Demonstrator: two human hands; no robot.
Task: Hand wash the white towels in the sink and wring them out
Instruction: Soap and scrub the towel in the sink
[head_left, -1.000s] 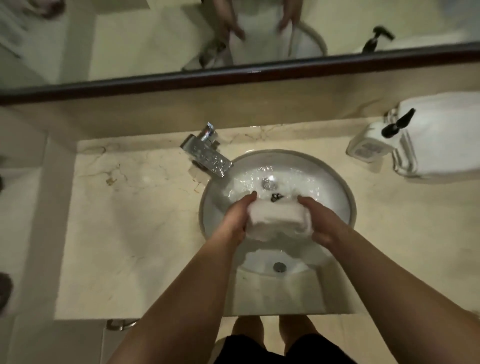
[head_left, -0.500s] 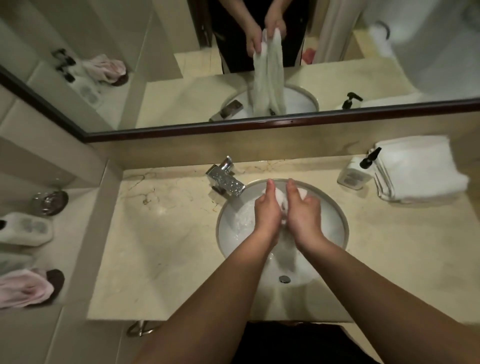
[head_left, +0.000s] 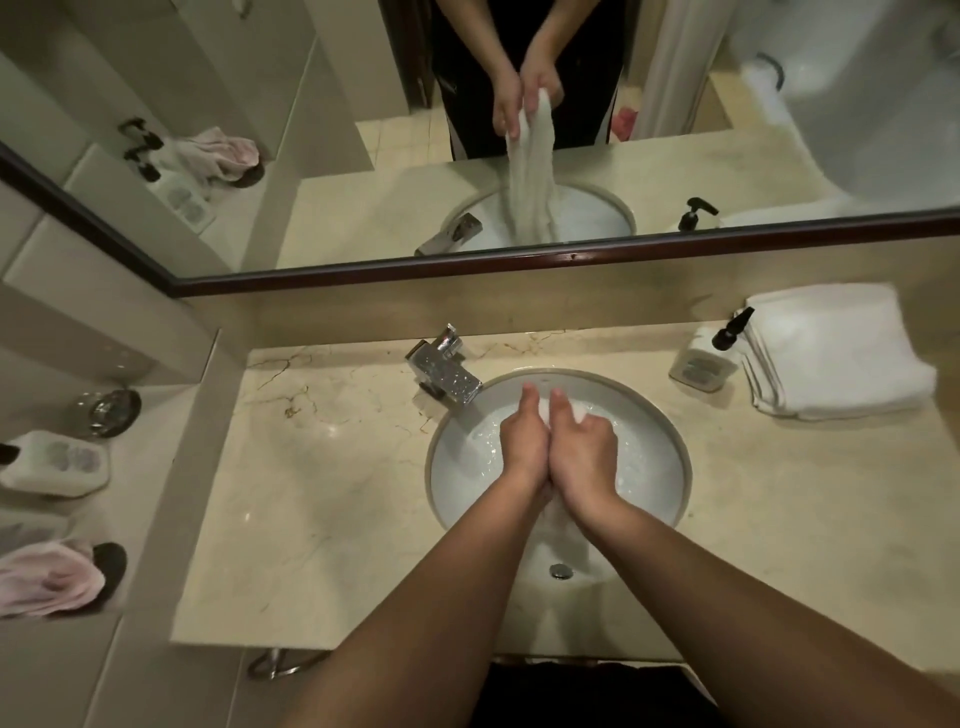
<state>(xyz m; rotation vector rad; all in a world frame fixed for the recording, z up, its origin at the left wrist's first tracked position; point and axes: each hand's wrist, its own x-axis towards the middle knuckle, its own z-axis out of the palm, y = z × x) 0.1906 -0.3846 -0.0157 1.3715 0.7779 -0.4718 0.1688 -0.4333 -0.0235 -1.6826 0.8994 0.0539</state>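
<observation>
Over the round white sink (head_left: 670, 457) my left hand (head_left: 522, 441) and my right hand (head_left: 584, 447) are pressed side by side, both gripping a wet white towel (head_left: 544, 409). Only a small white patch of it shows between my fingers; the rest is hidden under my hands. The mirror (head_left: 363, 182) shows the towel hanging down in a long bunch from both hands into the basin. The basin holds wet, glistening water.
A chrome faucet (head_left: 444, 371) stands at the sink's back left. A soap pump bottle (head_left: 706, 356) and a stack of folded white towels (head_left: 836, 353) sit at the back right of the marble counter (head_left: 311, 493). Pink cloth (head_left: 47, 577) lies on the left shelf.
A second ago my hands held the bunched towel apart, at its two ends. They have come together, lifting the towel so it hangs down. My view rose towards the mirror.
</observation>
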